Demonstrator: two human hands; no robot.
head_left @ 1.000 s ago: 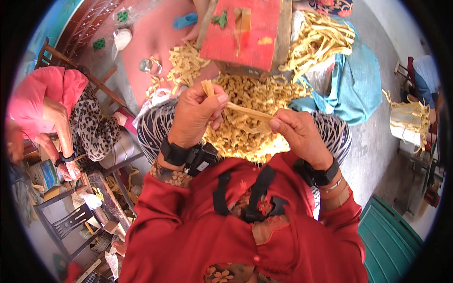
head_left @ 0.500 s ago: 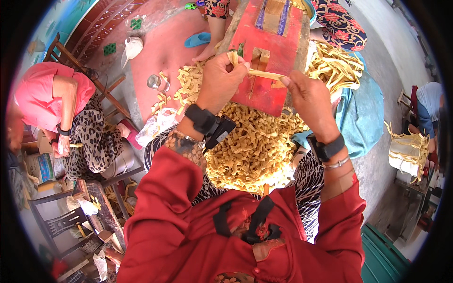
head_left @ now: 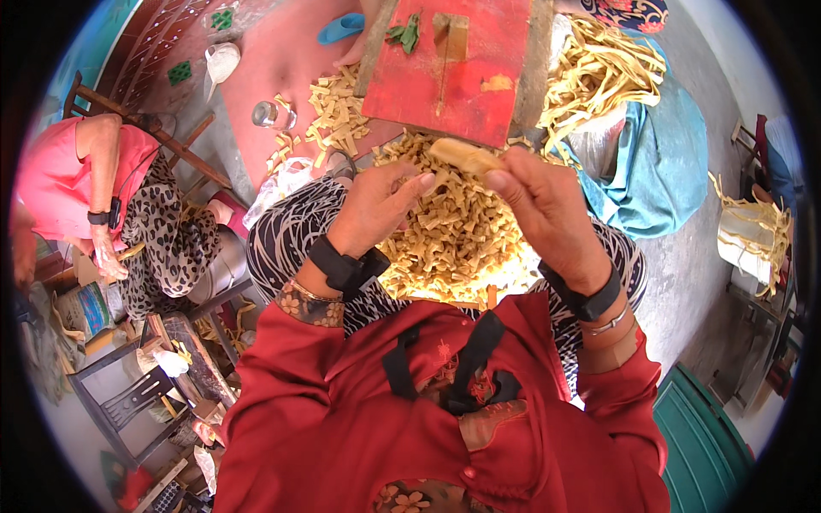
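Observation:
My right hand (head_left: 552,209) pinches a flat, pale yellow fibrous strip (head_left: 464,155), its free part reaching left over the heap. My left hand (head_left: 374,208) is apart from the strip, thumb stretched out and fingers loosely bent, with nothing visible in it. Below both hands, between my knees, lies a heap of small folded yellow pieces (head_left: 449,248). Just beyond stands a red board (head_left: 462,77) with a wooden block (head_left: 451,36) fixed on it and a green leaf (head_left: 404,34) on top.
Long yellow strips (head_left: 603,73) lie in a bundle by a teal cloth (head_left: 663,175) at the right. More folded pieces (head_left: 338,115) and a glass jar (head_left: 272,114) are on the floor at the left. A person in pink (head_left: 98,175) sits far left; another person's patterned clothing shows beyond the board.
Both hands have come nearer to me, off the red board and over the heap. My left hand has let go of the strip; the right keeps it. The view has shifted.

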